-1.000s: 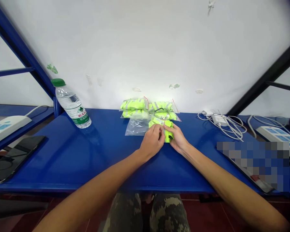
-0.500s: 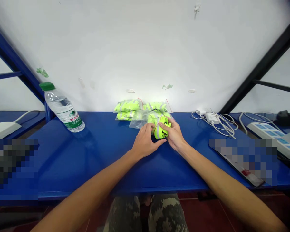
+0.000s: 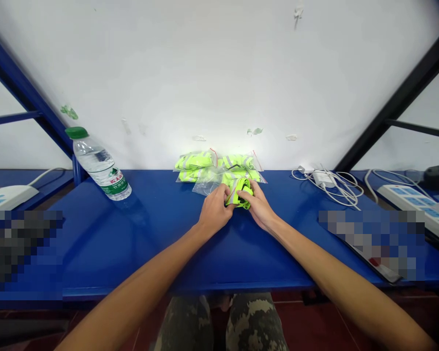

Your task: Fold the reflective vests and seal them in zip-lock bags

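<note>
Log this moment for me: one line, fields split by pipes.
left hand: gripping yellow-green bundle | right hand: gripping same bundle | beyond: bagged bundles, clear bag | left side: water bottle

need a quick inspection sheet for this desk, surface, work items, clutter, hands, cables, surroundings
Surface: blue tabletop, glossy
Work items: neon yellow roll with grey stripes, in both hands; bagged neon bundles behind it; clear plastic at its left
Clutter: green-capped water bottle, left; pixelated items at both sides, unidentifiable
Hands: left hand and right hand grip the roll from opposite sides
Cables: tangled white cables with adapter, right; power strips at both sides
Surroundings: white wall with peeled patches; blue frame bar, left; black frame bar, right
</note>
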`<action>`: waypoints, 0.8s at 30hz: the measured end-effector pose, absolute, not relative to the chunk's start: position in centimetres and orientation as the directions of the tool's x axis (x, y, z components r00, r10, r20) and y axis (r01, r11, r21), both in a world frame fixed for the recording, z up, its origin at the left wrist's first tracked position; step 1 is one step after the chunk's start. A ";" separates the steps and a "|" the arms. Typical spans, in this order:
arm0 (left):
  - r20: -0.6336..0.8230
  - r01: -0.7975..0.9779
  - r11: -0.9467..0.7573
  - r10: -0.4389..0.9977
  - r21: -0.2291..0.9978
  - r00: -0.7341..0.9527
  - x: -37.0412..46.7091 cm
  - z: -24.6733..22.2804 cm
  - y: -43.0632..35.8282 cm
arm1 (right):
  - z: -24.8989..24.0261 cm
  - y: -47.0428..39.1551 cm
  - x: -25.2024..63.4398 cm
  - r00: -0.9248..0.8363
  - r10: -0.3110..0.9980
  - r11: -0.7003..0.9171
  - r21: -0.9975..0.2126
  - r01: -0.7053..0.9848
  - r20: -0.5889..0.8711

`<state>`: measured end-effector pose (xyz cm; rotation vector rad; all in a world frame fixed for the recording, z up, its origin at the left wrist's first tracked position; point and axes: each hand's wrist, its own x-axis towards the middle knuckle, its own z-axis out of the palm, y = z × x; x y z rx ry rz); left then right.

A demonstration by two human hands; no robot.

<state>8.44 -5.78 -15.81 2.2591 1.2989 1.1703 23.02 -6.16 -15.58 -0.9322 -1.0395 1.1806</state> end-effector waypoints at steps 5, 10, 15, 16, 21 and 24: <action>0.475 0.587 -0.562 0.822 0.584 0.314 7.7 -15.5 -5.2 | -15.8 -6.0 23.1 0.106 0.978 0.201 -0.949 -0.244 0.180; 0.457 0.525 -0.621 0.784 0.582 0.420 7.1 -15.3 -4.7 | -15.4 -5.9 23.4 0.124 0.982 0.172 -0.945 -0.278 0.142; 0.494 0.579 -0.548 0.827 0.603 0.268 8.1 -15.8 -5.5 | -15.6 -6.2 23.0 0.122 0.990 0.104 -0.949 -0.298 0.071; 0.498 0.587 -0.528 0.836 0.614 0.231 8.4 -15.8 -5.7 | -15.6 -6.3 22.9 0.117 0.992 0.087 -0.951 -0.297 0.054; 0.494 0.569 -0.518 0.843 0.639 0.212 8.8 -16.0 -6.1 | -15.4 -6.8 22.9 0.030 1.000 0.006 -0.953 -0.304 -0.003; 0.519 0.568 -0.518 0.836 0.639 0.179 8.7 -16.0 -6.1 | -15.4 -6.8 23.1 -0.049 0.998 0.025 -0.958 -0.286 0.041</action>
